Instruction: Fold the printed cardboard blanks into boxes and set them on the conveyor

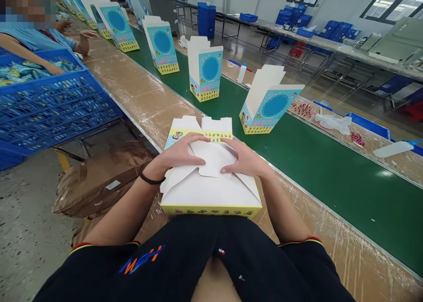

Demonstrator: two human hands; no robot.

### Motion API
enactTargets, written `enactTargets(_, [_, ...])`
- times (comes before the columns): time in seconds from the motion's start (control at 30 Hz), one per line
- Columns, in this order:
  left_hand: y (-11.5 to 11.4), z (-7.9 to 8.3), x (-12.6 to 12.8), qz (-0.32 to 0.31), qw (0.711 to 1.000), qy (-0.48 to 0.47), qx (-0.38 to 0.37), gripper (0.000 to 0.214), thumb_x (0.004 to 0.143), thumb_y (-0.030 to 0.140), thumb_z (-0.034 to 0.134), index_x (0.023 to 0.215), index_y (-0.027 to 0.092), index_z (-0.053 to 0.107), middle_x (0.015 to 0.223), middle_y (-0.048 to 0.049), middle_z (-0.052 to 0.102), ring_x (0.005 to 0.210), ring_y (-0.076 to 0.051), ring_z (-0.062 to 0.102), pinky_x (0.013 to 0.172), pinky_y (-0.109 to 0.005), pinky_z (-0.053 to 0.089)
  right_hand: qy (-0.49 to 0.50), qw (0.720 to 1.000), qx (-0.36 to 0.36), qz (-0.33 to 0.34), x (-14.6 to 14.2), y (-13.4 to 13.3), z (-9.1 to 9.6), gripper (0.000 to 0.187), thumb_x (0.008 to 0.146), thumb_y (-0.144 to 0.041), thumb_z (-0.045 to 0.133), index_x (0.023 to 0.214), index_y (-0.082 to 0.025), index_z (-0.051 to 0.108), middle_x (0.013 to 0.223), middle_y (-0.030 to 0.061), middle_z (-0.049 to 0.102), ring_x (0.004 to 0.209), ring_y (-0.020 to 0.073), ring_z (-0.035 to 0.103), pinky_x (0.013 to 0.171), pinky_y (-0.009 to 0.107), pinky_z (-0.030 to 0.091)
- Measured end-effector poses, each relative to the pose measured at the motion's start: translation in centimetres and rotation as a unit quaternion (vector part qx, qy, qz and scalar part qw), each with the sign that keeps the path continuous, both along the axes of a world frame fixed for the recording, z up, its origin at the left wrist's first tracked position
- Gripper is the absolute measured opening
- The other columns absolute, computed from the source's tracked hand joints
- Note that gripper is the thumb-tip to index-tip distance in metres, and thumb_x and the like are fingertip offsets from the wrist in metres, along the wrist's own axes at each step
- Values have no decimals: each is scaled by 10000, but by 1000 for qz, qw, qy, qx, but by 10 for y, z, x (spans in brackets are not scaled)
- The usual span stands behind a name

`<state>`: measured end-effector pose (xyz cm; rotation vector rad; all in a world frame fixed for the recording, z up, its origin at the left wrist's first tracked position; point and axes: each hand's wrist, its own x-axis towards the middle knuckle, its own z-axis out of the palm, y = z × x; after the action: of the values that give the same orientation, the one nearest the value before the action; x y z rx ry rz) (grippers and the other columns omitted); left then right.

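A printed carton (211, 192) lies close against my body, its white flaps facing up and a yellow, patterned edge towards me. My left hand (183, 151) grips the left part of the folded flaps, thumb on the white card and fingers over the far edge. Opposite it, my right hand (246, 160) holds the right part in the same way. Between my thumbs a white tongue flap (213, 163) overlaps the slanted side flaps. More white flaps (216, 124) stick out at the carton's far end. What lies under my fingers is hidden.
Open-topped blue and yellow boxes (210, 68) stand in a row on a green conveyor belt (317, 170). A blue crate (59, 108) of small packets is at left, where another person (36, 42) reaches in. White bottles (393, 149) lie or stand beyond the belt.
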<state>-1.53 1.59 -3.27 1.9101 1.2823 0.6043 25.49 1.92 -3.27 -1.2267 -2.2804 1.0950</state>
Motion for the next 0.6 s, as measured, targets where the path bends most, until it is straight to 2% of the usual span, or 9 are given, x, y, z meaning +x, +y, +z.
enactTargets(0.1, [3,3,1,-51,995,84,17,869,590,545,866,1386,260,663,1587,-126,508,1501,-406,425,1264,-534,348,-62,998,16,19,-2,3,3,1086,665,-475,950,1613,-256,466,1636,151,483,1530,434,365,1258,641,288])
enactTargets(0.2, [5,-1,5,-75,986,145,17,946,592,495,859,1467,249,593,1618,-148,452,1522,-426,376,1244,-544,359,-100,994,40,22,-5,3,-2,1111,655,-443,953,1625,-272,440,1571,161,531,1480,448,396,1230,673,288])
enactTargets(0.37, [5,-6,9,-126,972,192,39,963,631,487,821,1516,230,542,1458,-149,603,1392,-412,486,1191,-536,382,-138,989,55,8,-12,-1,-9,1099,656,-461,955,1617,-333,437,1452,150,579,1407,453,435,1186,721,313])
enactTargets(0.5, [4,0,7,-111,977,180,35,863,700,588,768,1454,196,612,1449,-164,638,1385,-411,501,1198,-531,372,-152,987,52,-2,-16,-5,-4,1097,658,-478,963,1613,-314,449,1431,163,568,1417,464,422,1172,712,356])
enactTargets(0.6, [3,5,5,-76,986,140,43,754,744,646,725,1368,225,681,1440,-135,672,1384,-398,524,1212,-525,371,-118,992,35,15,-12,-1,-2,1037,703,-594,917,1596,-298,481,1457,174,567,1425,467,431,1166,716,368])
